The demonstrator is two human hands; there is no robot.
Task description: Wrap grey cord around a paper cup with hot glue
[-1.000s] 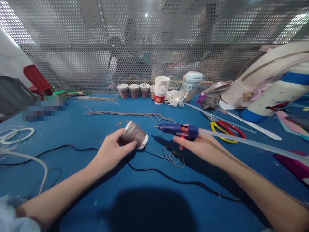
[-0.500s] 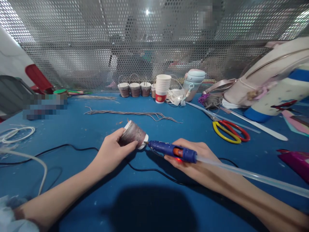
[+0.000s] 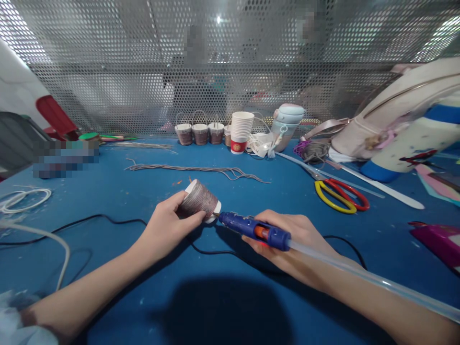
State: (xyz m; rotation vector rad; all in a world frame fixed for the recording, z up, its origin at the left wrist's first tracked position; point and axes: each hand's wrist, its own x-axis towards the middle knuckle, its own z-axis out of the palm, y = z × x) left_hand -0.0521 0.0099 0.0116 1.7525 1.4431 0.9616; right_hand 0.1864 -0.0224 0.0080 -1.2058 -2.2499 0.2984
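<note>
My left hand is closed round a paper cup wound with grey-brown cord, held tilted on its side above the blue table. A bare white band shows at the cup's right end. My right hand grips a blue hot glue gun, whose nozzle meets or nearly meets that white band. From the gun's back a long clear glue stick runs to the lower right. Beyond the cup lies a bundle of grey-brown cords.
Several cord-wrapped cups with handles line the back by a stack of paper cups and a bottle. Red-and-yellow scissors, a bag and a purple object are right. A black cable crosses the table.
The glue gun has shifted slightly down and left, its rear end lower, with its nozzle still at the cup's white band. My left hand and the cup hardly move.
</note>
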